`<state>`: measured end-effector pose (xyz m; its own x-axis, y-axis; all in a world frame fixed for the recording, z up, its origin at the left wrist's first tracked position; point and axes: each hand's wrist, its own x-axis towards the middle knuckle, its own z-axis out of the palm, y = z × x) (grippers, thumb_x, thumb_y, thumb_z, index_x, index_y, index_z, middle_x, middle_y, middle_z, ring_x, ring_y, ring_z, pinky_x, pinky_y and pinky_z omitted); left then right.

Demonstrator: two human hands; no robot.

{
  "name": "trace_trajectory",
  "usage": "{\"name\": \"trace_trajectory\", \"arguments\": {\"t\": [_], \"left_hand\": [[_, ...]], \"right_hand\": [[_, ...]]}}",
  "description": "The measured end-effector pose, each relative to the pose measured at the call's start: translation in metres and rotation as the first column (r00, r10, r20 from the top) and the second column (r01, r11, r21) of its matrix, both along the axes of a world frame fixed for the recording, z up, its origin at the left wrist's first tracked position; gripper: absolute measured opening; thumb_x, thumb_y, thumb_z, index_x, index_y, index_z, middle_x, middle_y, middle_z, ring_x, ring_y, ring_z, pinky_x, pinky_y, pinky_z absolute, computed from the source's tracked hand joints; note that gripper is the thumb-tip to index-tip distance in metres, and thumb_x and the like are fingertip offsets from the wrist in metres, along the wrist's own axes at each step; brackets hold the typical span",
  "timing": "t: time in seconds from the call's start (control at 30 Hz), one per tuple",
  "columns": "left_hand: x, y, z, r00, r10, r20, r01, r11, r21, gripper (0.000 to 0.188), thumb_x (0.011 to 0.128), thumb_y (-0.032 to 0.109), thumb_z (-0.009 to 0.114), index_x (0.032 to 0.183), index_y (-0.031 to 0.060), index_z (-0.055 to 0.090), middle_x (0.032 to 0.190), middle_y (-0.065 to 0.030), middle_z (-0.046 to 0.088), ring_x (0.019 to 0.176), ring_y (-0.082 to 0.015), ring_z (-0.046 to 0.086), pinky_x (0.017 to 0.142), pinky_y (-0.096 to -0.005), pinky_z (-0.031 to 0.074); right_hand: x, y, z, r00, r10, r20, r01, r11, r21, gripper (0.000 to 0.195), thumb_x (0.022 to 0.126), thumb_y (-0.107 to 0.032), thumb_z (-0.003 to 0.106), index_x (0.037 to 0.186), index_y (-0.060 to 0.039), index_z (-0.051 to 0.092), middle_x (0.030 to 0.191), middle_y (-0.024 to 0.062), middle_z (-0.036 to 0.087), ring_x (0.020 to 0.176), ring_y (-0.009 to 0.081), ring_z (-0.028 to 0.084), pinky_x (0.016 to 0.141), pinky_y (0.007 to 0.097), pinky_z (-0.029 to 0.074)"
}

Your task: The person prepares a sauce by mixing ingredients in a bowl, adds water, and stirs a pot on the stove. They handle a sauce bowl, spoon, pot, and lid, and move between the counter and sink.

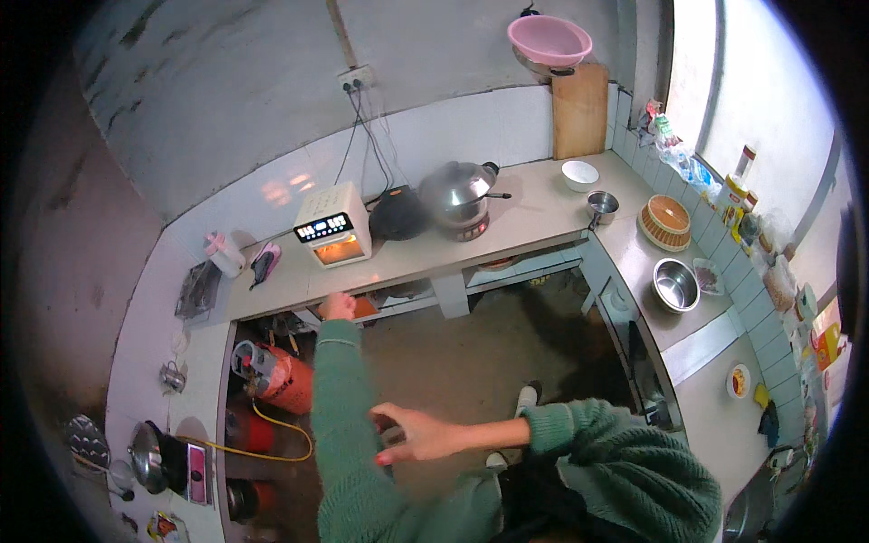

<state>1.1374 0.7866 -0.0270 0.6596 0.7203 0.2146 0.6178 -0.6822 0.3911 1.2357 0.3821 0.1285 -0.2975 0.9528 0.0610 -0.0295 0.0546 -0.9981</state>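
Observation:
My left hand (338, 306), fingers curled and nothing visible in it, is stretched out at the front edge of the far counter (407, 261), below a lit white countertop oven (334, 227). Bent in a C shape, my right hand (417, 434) lies against the green knitted sleeve (343, 407) of my left arm. A small dark shape shows between its thumb and fingers; whether it is held cannot be told. Right of the oven are a round black appliance (398, 214) and a lidded steel pot (458, 193) on an electric base.
An orange gas cylinder (288, 380) with a yellow hose stands under the left counter, which carries a gas stove (197, 474). The right counter holds a steel bowl (676, 285), a woven basket (665, 220), a small saucepan (602, 206) and a bowl of food (738, 381). A cutting board (580, 112) leans in the corner.

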Motion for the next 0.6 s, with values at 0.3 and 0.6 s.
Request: {"name": "trace_trajectory", "arguments": {"t": [0.3,0.6], "left_hand": [[-0.074,0.095,0.138,0.680,0.689,-0.251,-0.606,0.721,0.335,0.012,0.070,0.019,0.062,0.069,0.0074,0.062,0.064,-0.0091,0.057,0.059,-0.0218,0.056,0.051,-0.0389,0.044],[-0.067,0.213,0.194,0.836,0.535,0.127,-0.409,0.452,0.793,0.023,0.084,0.025,0.055,0.071,0.0074,0.062,0.062,-0.0048,0.054,0.056,-0.0221,0.054,0.055,-0.0369,0.048]], "right_hand": [[0.027,0.090,0.037,0.929,0.310,-0.201,-0.282,0.947,0.156,0.023,0.075,-0.001,0.066,0.090,-0.0025,0.048,0.077,-0.0014,0.037,0.074,0.0092,0.037,0.062,0.0269,0.037],[0.163,0.128,0.070,0.824,0.500,-0.265,-0.414,0.852,0.319,0.026,0.076,0.001,0.062,0.080,-0.0034,0.037,0.072,-0.0013,0.027,0.069,0.0088,0.030,0.059,0.0275,0.031]]}}
